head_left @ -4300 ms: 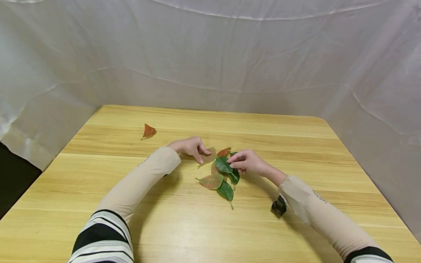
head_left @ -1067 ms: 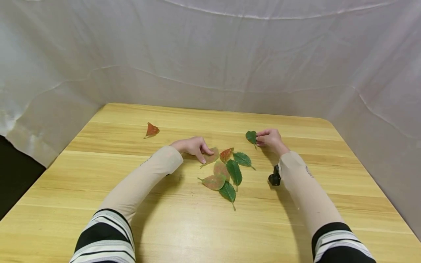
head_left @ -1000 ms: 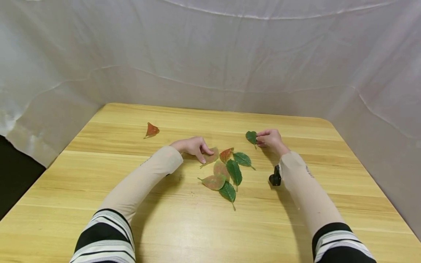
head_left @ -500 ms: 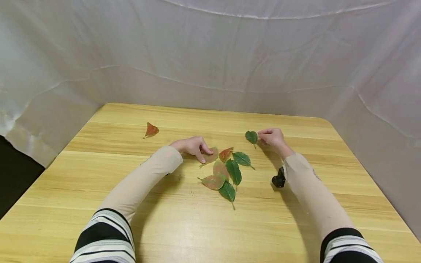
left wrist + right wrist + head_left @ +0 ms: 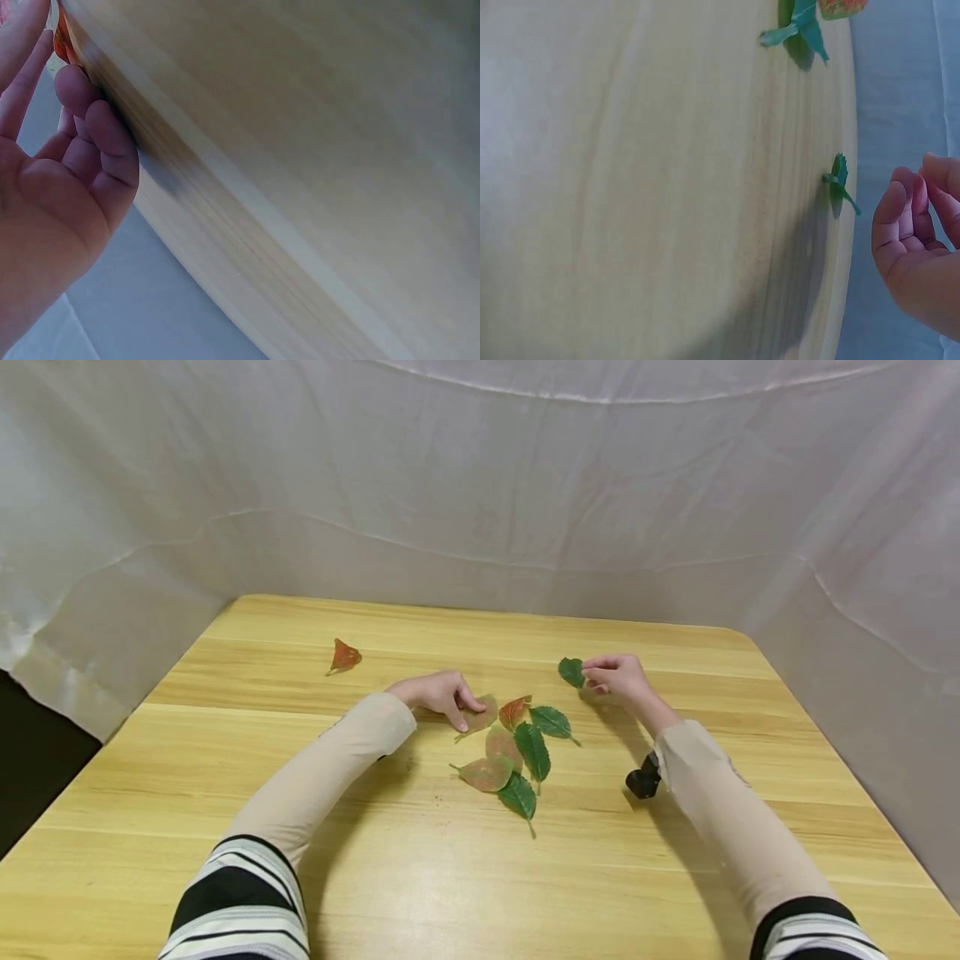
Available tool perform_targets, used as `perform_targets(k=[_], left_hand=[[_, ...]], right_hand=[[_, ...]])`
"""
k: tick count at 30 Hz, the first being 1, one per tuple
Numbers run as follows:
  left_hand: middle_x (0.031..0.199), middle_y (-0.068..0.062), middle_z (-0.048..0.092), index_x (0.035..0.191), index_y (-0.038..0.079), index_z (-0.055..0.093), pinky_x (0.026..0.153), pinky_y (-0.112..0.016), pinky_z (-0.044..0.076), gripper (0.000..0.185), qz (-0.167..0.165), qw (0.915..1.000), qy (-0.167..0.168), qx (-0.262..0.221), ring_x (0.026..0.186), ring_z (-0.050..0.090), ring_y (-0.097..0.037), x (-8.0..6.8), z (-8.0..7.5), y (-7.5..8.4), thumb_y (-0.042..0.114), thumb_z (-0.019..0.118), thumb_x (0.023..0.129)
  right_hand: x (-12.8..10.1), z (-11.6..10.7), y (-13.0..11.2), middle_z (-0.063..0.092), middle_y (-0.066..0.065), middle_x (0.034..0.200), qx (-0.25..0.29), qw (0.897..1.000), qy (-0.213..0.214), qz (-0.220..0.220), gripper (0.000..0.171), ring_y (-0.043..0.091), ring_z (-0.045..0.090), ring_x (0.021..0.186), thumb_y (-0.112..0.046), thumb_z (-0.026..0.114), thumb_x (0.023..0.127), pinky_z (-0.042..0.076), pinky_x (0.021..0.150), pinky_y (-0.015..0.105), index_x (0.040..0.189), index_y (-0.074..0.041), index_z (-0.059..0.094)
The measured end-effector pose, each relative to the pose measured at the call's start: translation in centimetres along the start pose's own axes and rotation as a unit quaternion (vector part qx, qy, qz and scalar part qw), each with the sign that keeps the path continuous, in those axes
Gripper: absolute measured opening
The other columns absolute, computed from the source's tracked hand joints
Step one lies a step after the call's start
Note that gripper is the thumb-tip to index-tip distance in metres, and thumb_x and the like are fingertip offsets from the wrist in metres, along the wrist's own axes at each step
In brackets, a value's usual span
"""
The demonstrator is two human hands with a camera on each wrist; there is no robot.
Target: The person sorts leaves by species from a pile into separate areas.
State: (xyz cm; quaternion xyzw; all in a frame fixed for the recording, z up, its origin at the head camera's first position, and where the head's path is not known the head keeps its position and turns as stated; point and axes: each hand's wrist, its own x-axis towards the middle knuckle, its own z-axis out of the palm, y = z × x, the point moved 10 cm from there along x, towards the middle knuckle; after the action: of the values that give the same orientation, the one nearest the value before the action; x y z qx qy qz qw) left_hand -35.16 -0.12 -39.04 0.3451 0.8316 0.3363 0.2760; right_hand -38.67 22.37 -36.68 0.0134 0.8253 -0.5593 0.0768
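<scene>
In the head view my left hand (image 5: 438, 693) rests at a yellowish-brown leaf (image 5: 483, 714), thumb and index fingertips apart on it. Its other fingers are loosely curled in the left wrist view. My right hand (image 5: 618, 675) hovers beside a lone green leaf (image 5: 571, 672) toward the back of the table. In the right wrist view that green leaf (image 5: 838, 184) lies on the wood, apart from the hand (image 5: 922, 240), whose thumb and fingertips come close together with nothing visible between them.
Several leaves lie mid-table: a red one (image 5: 514, 712), green ones (image 5: 551, 722) (image 5: 532, 750) (image 5: 517, 795) and brownish ones (image 5: 504, 747) (image 5: 486, 773). Farther left is a folded red leaf (image 5: 344, 657). Pale curtains (image 5: 480, 485) surround the wooden table (image 5: 420, 893).
My right hand has carried a green leaf from the cluster to the back right and let go of it. The left hand has stayed at the yellowish-brown leaf.
</scene>
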Motion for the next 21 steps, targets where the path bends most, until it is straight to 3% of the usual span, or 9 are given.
perform_targets(k=[7,11,21], left_hand=[[0.109,-0.017,0.057,0.111,-0.004,0.058,0.060,-0.019,0.034,0.043,0.006,1.0000,-0.002,-0.003,0.066,0.035,-0.009,-0.1,0.0,0.1,-0.002,0.072,0.071],[0.107,-0.017,0.058,0.111,-0.005,0.058,0.056,-0.021,0.030,0.043,0.011,0.9999,-0.002,-0.007,0.060,0.025,-0.010,0.0,-0.1,0.2,-0.003,0.072,0.070],[0.107,-0.017,0.058,0.110,-0.005,0.058,0.057,-0.021,0.031,0.043,0.011,0.9999,-0.002,-0.002,0.060,0.025,-0.010,-0.1,-0.1,0.3,-0.003,0.072,0.070]], right_hand=[[-0.7,0.5,-0.5,0.062,0.020,0.096,0.004,1.000,-0.019,-0.016,0.033,0.017,0.061,0.073,-0.004,0.057,0.086,0.050,0.072,0.033,0.112,0.016,0.051],[-1.4,1.0,-0.7,0.063,0.017,0.090,0.002,0.999,-0.040,-0.032,0.033,0.016,0.060,0.072,-0.003,0.058,0.085,0.050,0.071,0.033,0.110,0.017,0.051],[-3.2,2.2,-0.9,0.061,0.019,0.087,-0.019,0.996,-0.069,-0.047,0.032,0.015,0.058,0.070,-0.003,0.059,0.085,0.050,0.069,0.032,0.109,0.017,0.053]])
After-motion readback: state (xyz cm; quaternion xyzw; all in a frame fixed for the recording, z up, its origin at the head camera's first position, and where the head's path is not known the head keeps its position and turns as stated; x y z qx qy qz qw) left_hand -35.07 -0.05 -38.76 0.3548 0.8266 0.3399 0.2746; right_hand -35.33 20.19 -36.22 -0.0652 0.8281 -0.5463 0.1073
